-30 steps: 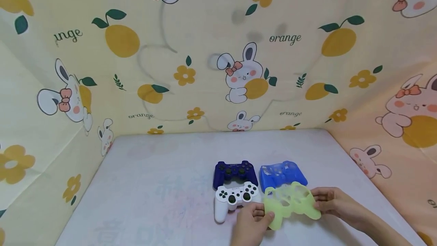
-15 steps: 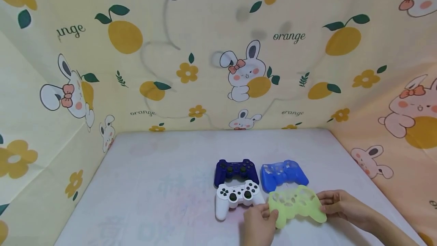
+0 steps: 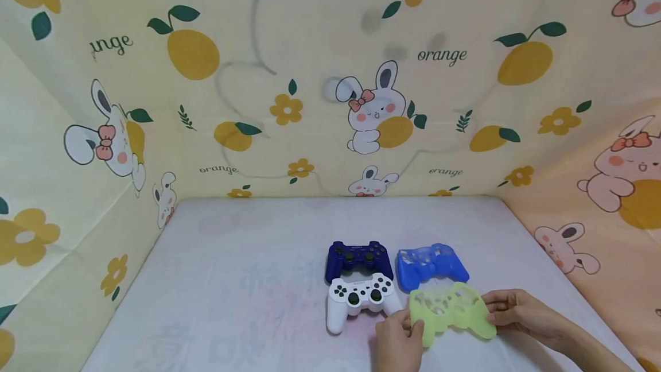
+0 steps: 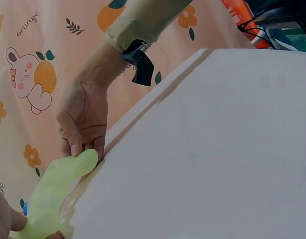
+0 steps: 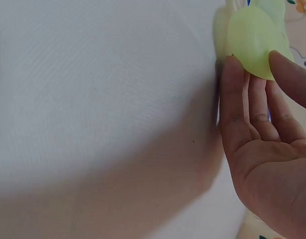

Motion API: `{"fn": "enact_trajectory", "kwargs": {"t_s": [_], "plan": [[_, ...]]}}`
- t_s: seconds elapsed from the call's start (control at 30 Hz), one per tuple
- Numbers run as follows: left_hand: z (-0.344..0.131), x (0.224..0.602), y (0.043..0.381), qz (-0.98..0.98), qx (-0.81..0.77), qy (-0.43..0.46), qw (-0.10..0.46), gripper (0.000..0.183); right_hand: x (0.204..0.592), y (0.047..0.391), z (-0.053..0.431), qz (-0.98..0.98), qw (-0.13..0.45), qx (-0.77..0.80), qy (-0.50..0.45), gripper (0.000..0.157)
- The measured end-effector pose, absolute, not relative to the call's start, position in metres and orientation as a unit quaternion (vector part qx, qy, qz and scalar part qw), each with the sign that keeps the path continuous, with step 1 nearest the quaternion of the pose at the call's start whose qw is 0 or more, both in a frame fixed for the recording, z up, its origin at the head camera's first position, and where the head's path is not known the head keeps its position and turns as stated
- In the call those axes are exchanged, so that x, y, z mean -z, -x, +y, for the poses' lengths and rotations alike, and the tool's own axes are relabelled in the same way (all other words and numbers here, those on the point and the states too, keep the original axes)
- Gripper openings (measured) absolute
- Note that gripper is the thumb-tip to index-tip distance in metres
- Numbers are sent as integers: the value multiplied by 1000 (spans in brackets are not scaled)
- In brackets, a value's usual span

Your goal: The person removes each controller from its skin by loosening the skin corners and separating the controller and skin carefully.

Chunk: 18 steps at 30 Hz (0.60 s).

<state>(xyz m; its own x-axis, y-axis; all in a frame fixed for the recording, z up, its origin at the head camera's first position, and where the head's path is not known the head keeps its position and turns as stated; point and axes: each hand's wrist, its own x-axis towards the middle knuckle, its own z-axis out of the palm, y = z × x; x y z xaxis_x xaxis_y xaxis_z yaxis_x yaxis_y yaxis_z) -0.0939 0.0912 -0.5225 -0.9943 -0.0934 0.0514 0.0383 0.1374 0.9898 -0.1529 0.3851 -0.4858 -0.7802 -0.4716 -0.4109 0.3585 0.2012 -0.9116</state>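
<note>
A pale yellow-green silicone controller cover (image 3: 449, 313), with cut-out holes, is held between both hands at the front right of the table. My left hand (image 3: 400, 340) pinches its left grip, thumb on top. The right grip is pinched by my right hand (image 3: 524, 314); in the right wrist view the thumb and fingers (image 5: 232, 84) meet at the cover's rounded end (image 5: 252, 42). Just left of the cover lies a white game controller (image 3: 361, 297), close by the left hand. A dark blue controller (image 3: 358, 260) lies behind the white one. Behind the yellow-green cover sits a blue silicone cover (image 3: 431, 266).
The white table (image 3: 232, 280) is enclosed by printed cloth walls (image 3: 320, 102) at the back and both sides. In the left wrist view, an orange object (image 4: 245, 22) with dark cables stands beyond the table edge.
Both hands have shifted slightly right and toward the front with the yellow-green cover, widening its gap from the blue cover. The camera view has moved a little; the controllers stay put.
</note>
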Motion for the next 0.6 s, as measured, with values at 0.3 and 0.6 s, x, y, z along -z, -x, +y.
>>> {"fn": "enact_trajectory", "kwargs": {"t_s": [0.3,0.6], "plan": [[95,518,99,-755,655,-20,19,24,487,154,390,707,314,632,38,27],[98,521,100,-754,656,-25,10,28,491,153,393,722,307,620,13,27]]}}
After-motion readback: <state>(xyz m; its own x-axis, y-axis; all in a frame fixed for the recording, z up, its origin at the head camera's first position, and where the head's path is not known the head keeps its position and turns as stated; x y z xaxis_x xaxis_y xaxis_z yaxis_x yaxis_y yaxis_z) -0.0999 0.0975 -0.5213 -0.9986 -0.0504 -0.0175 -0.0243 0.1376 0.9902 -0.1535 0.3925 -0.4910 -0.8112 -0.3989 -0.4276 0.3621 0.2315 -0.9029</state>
